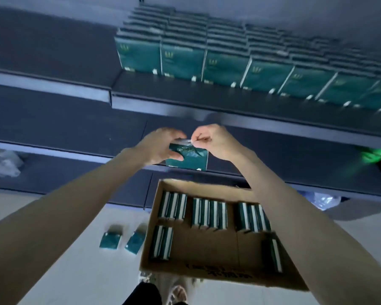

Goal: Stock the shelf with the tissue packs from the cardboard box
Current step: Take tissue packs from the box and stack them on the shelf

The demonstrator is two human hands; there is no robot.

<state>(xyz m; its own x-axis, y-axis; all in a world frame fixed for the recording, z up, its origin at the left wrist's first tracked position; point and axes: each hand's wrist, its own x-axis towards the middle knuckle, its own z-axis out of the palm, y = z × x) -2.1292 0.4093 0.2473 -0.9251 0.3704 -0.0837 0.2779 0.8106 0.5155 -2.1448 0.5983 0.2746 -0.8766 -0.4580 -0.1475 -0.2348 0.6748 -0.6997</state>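
The left hand [161, 146] grips the left side of a dark green rectangular tissue pack [191, 158], and the right hand [211, 142] pinches its top edge, both raised before the dark shelf [163, 100]. Below them the open brown cardboard box [207, 249] holds more green packs [209, 214] standing on edge in rows. Lettering on pack and box is too blurred to read.

Single view: one head-worn wide-angle camera is looking forward and steeply down. It is taking in the shelf [185, 104] across the upper frame and the cardboard box [207, 274] on the floor [86, 278] below; the left hand [161, 146] and right hand [213, 139] are showing nearest.
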